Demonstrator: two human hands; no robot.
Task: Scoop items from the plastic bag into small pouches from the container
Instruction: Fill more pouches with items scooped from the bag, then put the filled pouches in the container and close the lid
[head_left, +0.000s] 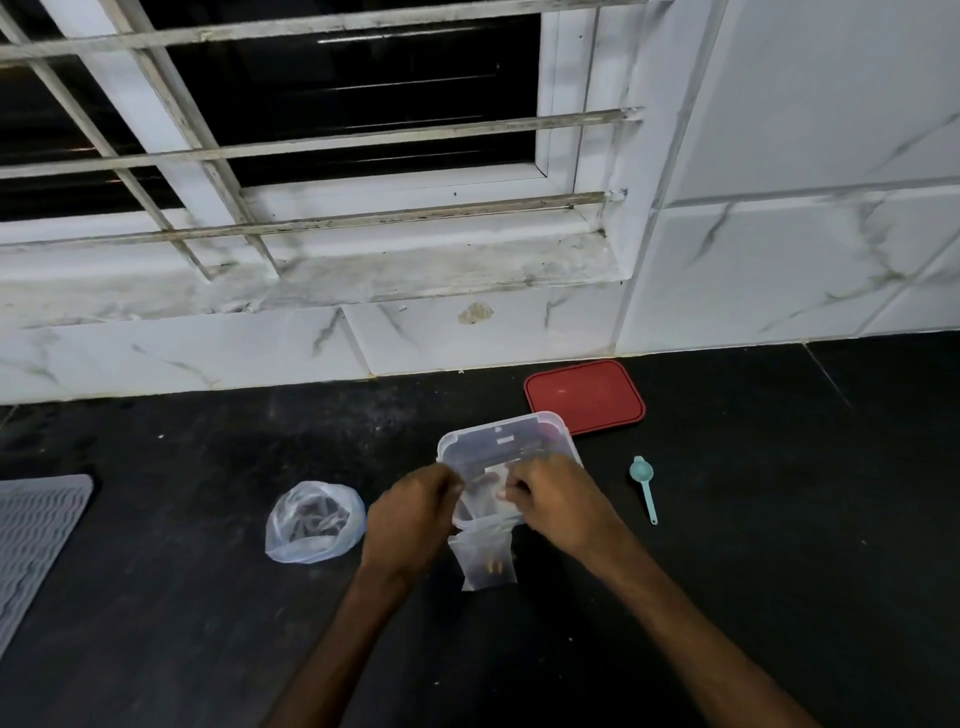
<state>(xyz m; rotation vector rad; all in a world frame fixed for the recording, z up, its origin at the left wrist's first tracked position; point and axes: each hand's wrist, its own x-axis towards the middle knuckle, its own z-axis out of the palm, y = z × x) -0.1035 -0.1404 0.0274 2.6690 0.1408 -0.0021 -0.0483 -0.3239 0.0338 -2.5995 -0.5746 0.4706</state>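
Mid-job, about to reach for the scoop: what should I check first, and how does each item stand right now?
1. Small clear plastic pouch gripped: ok, left hand and right hand pinch its top.
2. Pouch mouth open: cannot tell, blurred.
3. Clear rectangular plastic container uncovered: ok, red plastic lid lies behind it.
4. Small teal plastic scoop free: ok, lies untouched on the black counter, right of the container.
5. Thin translucent plastic bag stocked: ok, dark items show inside.

Dim, flat light on the black surface. Left grip and right grip are motion-blurred; window bars above them bow.
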